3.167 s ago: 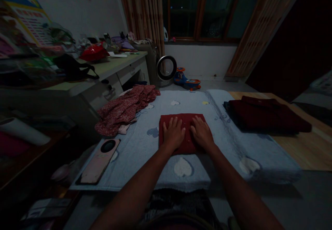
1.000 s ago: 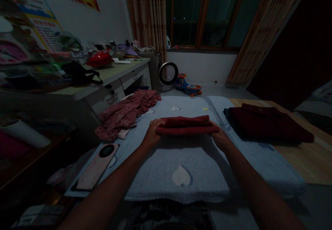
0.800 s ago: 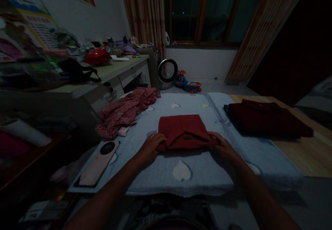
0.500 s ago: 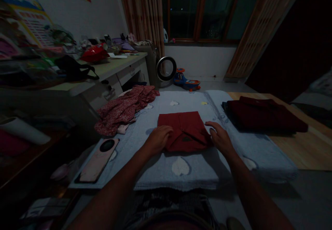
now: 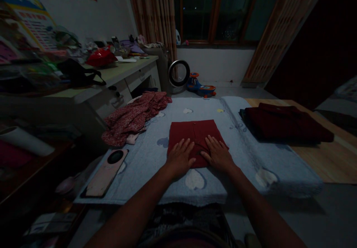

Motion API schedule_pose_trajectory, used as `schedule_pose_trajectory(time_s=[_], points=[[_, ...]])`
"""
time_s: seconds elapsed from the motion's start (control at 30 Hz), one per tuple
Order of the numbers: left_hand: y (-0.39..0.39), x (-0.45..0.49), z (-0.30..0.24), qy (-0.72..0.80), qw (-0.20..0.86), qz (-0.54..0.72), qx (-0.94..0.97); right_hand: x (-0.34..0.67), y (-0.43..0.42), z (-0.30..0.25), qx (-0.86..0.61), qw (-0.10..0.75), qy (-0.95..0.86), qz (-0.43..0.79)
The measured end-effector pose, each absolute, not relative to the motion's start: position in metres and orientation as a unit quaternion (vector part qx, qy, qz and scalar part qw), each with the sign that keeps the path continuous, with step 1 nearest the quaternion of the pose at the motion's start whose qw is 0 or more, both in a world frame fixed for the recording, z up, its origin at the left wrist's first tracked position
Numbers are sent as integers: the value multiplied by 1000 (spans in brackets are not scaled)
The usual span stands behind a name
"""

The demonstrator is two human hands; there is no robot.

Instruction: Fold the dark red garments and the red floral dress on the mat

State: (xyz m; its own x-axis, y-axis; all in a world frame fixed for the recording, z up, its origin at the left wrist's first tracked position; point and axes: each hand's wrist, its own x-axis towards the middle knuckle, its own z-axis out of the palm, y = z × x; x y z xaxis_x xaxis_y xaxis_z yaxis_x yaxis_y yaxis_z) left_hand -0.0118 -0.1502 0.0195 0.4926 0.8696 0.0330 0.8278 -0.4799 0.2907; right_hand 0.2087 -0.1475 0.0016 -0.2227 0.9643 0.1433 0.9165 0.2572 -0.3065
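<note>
A folded red shirt [image 5: 192, 129] lies flat on a light blue cloth with heart prints [image 5: 156, 173]. My left hand [image 5: 180, 158] rests palm down on the shirt's near left part, fingers stretched out. On the near right part, my right hand [image 5: 219, 153] lies flat with its fingers spread. Both hands cover some of the shirt's near half, including most of its collar area.
A crumpled red patterned garment [image 5: 136, 115] lies at the cloth's far left, with a pink phone [image 5: 103, 177] nearer me. Folded dark red clothes [image 5: 287, 123] are stacked at right. A cluttered desk [image 5: 117, 75] runs along the left; a ride-on toy [image 5: 200, 87] stands beyond.
Both hands have moved inward from the shirt's left and right edges and now lie flat on top of it. The shirt's near part looks flatter.
</note>
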Motion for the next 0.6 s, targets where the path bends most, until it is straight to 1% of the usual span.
schedule_pose_trajectory(time_s=[0.1, 0.23, 0.27, 0.37, 0.43, 0.47, 0.53, 0.6], points=[[-149, -16, 22, 498, 130, 87, 853, 223, -150, 4, -609, 199, -758, 124], [-139, -15, 44, 491, 135, 100, 855, 260, -149, 14, -574, 326, -701, 271], [-135, -11, 51, 483, 130, 114, 859, 270, -148, 17, -576, 362, -678, 280], [-119, 10, 65, 430, 129, 159, 879, 294, -143, 19, -634, 426, -609, 213], [-107, 28, 64, 396, 138, 166, 892, 299, -140, 16, -674, 426, -575, 186], [-102, 37, 60, 390, 141, 161, 896, 299, -139, 13, -686, 413, -566, 194], [-93, 52, 48, 398, 144, 135, 896, 294, -138, 9, -697, 378, -563, 234], [-89, 60, 34, 414, 141, 107, 893, 287, -139, 6, -686, 368, -562, 280]])
